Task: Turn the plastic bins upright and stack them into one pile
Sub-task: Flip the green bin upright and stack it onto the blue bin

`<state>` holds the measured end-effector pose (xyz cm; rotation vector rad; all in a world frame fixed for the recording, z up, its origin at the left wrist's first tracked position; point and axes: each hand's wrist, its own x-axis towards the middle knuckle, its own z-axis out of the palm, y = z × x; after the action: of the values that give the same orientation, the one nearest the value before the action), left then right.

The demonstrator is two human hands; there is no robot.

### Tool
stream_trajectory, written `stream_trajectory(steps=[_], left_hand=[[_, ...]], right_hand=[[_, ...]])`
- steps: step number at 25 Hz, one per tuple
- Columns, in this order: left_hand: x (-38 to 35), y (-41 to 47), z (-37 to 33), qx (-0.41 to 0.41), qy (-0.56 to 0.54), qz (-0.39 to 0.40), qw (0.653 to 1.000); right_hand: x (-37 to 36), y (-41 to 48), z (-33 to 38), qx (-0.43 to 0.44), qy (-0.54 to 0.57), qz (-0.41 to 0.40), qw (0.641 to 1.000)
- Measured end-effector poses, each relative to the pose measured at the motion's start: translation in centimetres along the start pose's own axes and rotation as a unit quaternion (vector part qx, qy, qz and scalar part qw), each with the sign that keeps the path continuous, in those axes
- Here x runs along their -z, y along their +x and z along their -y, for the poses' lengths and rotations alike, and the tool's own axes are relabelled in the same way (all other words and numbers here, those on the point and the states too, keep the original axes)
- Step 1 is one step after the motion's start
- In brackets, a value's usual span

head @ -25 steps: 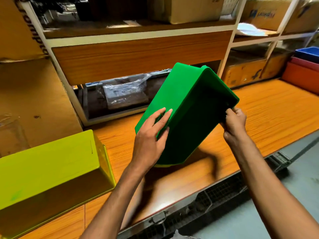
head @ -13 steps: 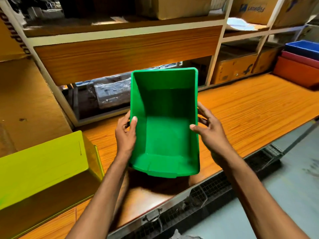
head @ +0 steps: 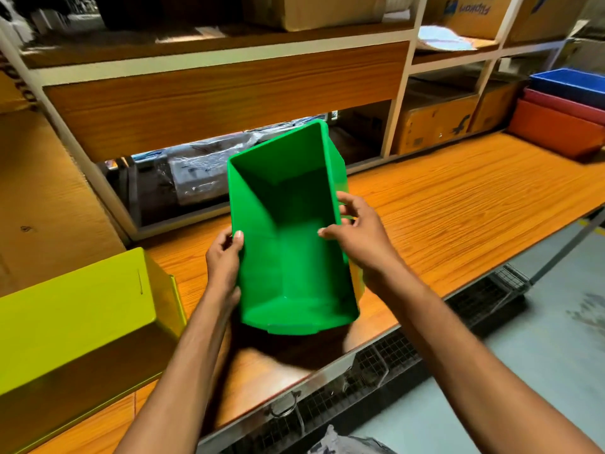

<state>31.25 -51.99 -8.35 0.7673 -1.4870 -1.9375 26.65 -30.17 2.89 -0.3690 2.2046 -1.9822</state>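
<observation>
Left hand (head: 226, 257): clamped on the near left rim of the green bin (head: 288, 244).
Right hand (head: 358, 234): thumb inside, fingers outside the right wall.
Green bin: held above the wooden bench (head: 458, 204); bottom-up a second ago, now mouth-up, so ready for stacking.
Yellow bin (head: 78, 319): at left, still inverted.
Stacked bins (head: 563, 109): far right, likely the pile.
Carton (head: 471, 11): mirrored print, apparently "Flipkart".
</observation>
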Motion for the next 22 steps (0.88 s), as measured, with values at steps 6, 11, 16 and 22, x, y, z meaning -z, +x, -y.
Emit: stream_trajectory(steps=[6,11,16,22], left_hand=[[-0.4,1.6,-7.3,0.108,0.078,0.105,0.985],[0.0,3.3,-9.8,0.155,0.146,0.236,0.948],[-0.4,3.2,-8.5,0.184,0.126,0.220,0.950],[1.0,0.8,-7.8,0.140,0.124,0.264,0.946]], right_hand=[[5.8,4.4,-0.7,-0.237,0.062,0.198,0.949],[7.9,7.8,-2.2,-0.326,0.176,0.188,0.910],[8.4,8.4,-4.1,-0.352,0.194,0.171,0.899],[8.8,5.4,-3.7,-0.255,0.176,0.152,0.938]])
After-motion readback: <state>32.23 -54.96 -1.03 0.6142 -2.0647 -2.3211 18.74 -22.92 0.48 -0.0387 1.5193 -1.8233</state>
